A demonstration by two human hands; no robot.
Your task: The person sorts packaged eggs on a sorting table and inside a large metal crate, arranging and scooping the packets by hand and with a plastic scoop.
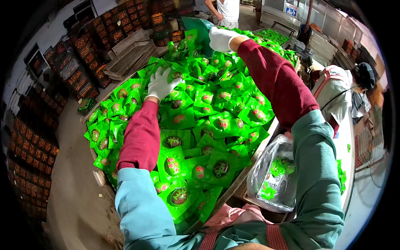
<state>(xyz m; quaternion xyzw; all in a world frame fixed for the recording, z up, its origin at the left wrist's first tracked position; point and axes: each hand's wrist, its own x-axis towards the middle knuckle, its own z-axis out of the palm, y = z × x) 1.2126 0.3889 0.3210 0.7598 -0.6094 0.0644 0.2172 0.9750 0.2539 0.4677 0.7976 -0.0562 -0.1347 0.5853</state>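
Green packets (pixel 179 118), each with a dark round item inside, lie heaped in a large wooden-edged bin (pixel 246 171). My left hand (pixel 161 83), in a white glove, rests on the packets at the left side of the heap, its fingers spread and holding nothing. At the far end, my right hand (pixel 221 39), also gloved in white, is closed on the rim of a dark green container (pixel 201 35). That container is tilted over the far packets; its inside is mostly hidden.
A plastic-lined box (pixel 273 183) with some green packets stands at the right. Stacked crates (pixel 83 50) line the left wall, near a wooden pallet (pixel 129 54). One person (pixel 229 10) stands beyond the bin; another (pixel 335 89) bends at the right.
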